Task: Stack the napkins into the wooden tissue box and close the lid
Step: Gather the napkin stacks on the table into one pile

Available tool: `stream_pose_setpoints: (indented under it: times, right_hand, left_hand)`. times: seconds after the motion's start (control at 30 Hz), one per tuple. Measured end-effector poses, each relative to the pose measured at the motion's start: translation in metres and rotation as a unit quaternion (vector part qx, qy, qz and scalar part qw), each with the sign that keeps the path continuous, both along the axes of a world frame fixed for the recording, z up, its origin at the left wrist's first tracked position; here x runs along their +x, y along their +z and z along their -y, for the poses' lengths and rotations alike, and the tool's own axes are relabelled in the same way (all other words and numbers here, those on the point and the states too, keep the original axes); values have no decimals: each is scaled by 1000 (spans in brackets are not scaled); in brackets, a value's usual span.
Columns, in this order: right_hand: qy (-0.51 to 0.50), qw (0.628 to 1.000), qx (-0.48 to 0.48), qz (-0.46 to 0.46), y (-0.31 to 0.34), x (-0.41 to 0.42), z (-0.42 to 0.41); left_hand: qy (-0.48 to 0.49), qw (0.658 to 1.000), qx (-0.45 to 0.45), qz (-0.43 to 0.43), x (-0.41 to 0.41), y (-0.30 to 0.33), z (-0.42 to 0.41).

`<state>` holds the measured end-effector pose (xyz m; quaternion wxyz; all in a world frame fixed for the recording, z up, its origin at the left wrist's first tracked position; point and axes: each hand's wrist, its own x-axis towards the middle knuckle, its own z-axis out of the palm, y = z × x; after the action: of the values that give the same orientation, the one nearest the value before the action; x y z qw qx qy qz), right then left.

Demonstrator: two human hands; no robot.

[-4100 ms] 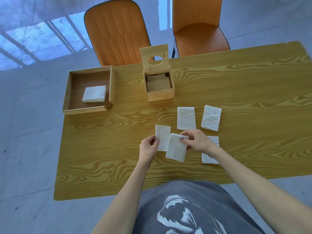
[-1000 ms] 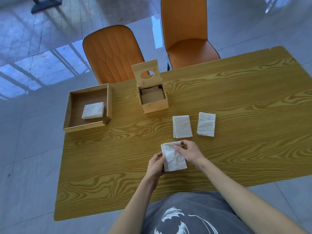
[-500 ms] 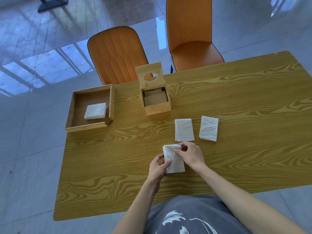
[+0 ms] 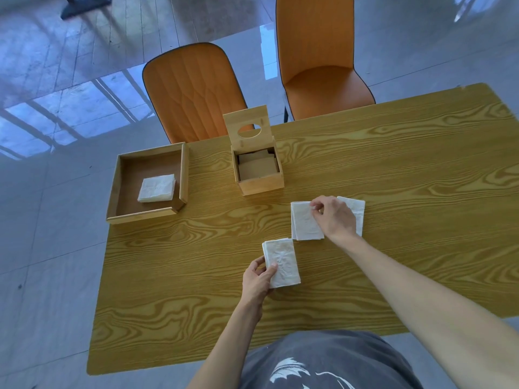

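The right hand [image 4: 334, 217] has left the gathered napkins [image 4: 281, 262], now gripped by the left hand [image 4: 257, 279] alone, and pinches another napkin [image 4: 304, 223] beneath it. The open box [image 4: 259, 169] waits beyond.

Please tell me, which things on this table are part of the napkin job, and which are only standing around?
Part of the job:
- wooden tissue box, lid raised
- napkin stack in the left hand
- napkin under the right hand
- napkin beside it
- napkins in the wooden tray

Only around:
- two orange chairs
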<state>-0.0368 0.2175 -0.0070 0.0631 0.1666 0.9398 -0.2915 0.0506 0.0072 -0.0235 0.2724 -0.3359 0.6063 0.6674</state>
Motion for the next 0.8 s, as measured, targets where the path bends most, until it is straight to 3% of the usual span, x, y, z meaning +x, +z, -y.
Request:
stream_pose_setpoints:
  times: [0.27, 0.8]
  right_hand:
    - [63, 994, 58, 69, -6, -19, -1]
    - [118, 980, 153, 47, 3, -19, -1]
  left_hand:
    - [19, 1000, -8, 4, -8, -2, 4]
    - [12, 1000, -6, 3, -7, 4, 7]
